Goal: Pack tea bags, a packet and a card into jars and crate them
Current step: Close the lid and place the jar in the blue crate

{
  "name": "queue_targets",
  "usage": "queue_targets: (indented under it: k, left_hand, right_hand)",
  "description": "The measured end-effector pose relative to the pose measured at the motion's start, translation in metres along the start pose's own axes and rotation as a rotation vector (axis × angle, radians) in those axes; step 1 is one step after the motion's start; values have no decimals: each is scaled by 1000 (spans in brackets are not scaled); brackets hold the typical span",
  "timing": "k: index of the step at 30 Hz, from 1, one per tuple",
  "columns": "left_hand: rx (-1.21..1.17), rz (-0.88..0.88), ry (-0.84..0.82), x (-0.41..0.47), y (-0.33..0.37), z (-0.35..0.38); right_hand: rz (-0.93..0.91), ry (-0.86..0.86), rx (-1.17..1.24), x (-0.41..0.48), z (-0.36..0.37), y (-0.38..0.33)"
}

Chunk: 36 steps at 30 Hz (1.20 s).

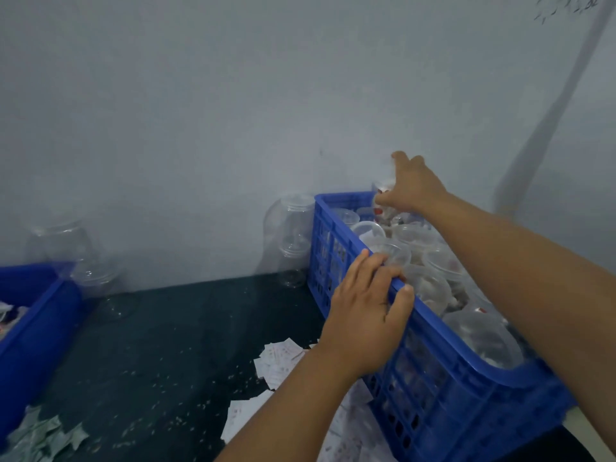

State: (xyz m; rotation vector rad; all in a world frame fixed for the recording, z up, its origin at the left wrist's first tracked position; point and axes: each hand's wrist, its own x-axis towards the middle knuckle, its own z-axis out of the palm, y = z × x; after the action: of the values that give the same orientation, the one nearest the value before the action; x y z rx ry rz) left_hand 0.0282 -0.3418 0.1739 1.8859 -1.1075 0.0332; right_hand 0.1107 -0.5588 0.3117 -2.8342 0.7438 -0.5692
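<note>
A blue slatted crate [336, 258] stands at the right on the dark floor, filled with several clear plastic jars. My left hand [365, 311] grips the crate's near rim, thumb inside and fingers over the edge. My right hand [411, 185] reaches to the crate's far corner and holds a clear jar [381, 188] with red-and-white contents, above the other jars. White cards or packets [278, 360] lie scattered on the floor beside the crate. Greenish tea bags [43, 438] lie in a pile at the bottom left.
Empty clear jars [290, 228] are stacked against the wall left of the crate, and more empty jars [73, 248] stand at the far left. A second blue crate [36, 315] sits at the left edge. The grey wall is close behind.
</note>
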Motion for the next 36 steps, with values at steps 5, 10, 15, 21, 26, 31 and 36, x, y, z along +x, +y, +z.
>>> queue_targets:
  k: [5, 10, 15, 21, 26, 31, 36]
  left_hand:
    - [-31, -8, -1, 1, 0, 2]
    - [-66, -20, -6, 1, 0, 2]
    - [-60, -23, -11, 0, 2, 2]
    - [-69, -18, -3, 1, 1, 4]
    - [-84, -9, 11, 1, 0, 7]
    - [-83, -22, -3, 4, -1, 7]
    - [-62, -41, -62, 3, -1, 1]
  right_hand:
    - [89, -104, -115, 7, -22, -11]
    - [94, -228, -312, -1, -30, -24]
    - [65, -469, -422, -2, -41, -36]
    - [150, -541, -418, -1, 0, 12]
    - [304, -627, -103, 5, 17, 46]
    - [111, -398, -391, 14, 2, 28]
    - [-60, -249, -361, 2, -56, -23]
